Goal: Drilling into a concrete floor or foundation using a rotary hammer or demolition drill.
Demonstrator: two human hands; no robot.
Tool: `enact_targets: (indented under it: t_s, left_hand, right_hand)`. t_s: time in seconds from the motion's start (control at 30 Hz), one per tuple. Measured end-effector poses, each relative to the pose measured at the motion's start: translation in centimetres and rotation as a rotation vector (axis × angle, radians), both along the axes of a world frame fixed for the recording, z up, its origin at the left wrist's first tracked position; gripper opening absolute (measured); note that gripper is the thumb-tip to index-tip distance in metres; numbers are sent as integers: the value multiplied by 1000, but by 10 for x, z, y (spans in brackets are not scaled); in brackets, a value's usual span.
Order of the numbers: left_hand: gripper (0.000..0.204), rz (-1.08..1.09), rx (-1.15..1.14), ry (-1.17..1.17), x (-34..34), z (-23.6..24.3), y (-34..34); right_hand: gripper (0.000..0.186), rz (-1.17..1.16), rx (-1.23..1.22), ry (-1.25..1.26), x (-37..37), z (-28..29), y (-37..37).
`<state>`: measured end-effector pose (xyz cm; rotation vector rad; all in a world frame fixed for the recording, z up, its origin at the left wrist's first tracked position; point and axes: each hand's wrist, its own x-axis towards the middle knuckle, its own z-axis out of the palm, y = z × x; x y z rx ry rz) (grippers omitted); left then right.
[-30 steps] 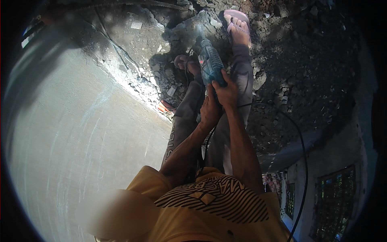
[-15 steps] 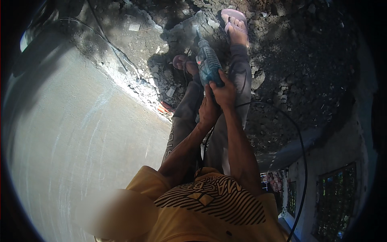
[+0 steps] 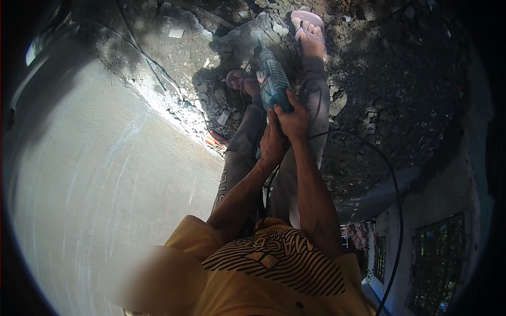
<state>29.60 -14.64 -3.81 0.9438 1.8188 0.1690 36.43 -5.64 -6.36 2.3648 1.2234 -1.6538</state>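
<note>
A teal and grey rotary hammer drill (image 3: 275, 83) points away from me, its bit (image 3: 260, 40) meeting the broken ground between my feet. Around the rear of its body my right hand (image 3: 294, 120) is closed. My left hand (image 3: 273, 143) grips the handle end, just behind and to the left of the other hand; part of the handle is hidden by the fingers. From the back of the tool a black power cord (image 3: 387, 163) loops out to the right and down past my side. Dust makes the bit's tip hard to make out.
Rough rubble and soil (image 3: 379, 100) cover the ground. A pale plastered wall (image 3: 105, 174) rises at my left. Another cable (image 3: 138, 50) lies at the upper left, and an orange object (image 3: 215, 139) sits at the wall's foot. My sandalled feet (image 3: 311, 39) flank the drill.
Both hands keep the same hold on the drill. The tool and the view have shifted only very slightly.
</note>
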Motion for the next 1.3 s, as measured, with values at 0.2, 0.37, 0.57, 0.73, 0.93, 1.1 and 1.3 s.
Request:
enact_targets:
  t_s: [0.2, 0.37, 0.57, 0.73, 0.93, 1.1, 1.3]
  left_hand:
    - [103, 19, 76, -28, -1, -4, -3]
    - [102, 24, 72, -31, -1, -4, -4]
    - [105, 36, 46, -24, -1, -4, -2]
    - [105, 24, 43, -12, -2, -6, -4]
    - [104, 14, 102, -11, -4, -6, -5]
    - [105, 14, 89, -11, -4, -6, -4]
    - [106, 35, 50, -31, -5, -9, -5]
  right_hand:
    - [60, -22, 10, 20, 0, -4, -3]
    - [61, -10, 56, -8, -1, -6, -5]
    - [60, -10, 24, -21, -3, -3, -2]
    - [60, -9, 20, -14, -4, -3, 1]
    - [59, -15, 56, -17, -6, -4, -3]
    - [59, -1, 54, -22, -5, -5, -3]
    - [59, 1, 43, -25, -6, -4, -1]
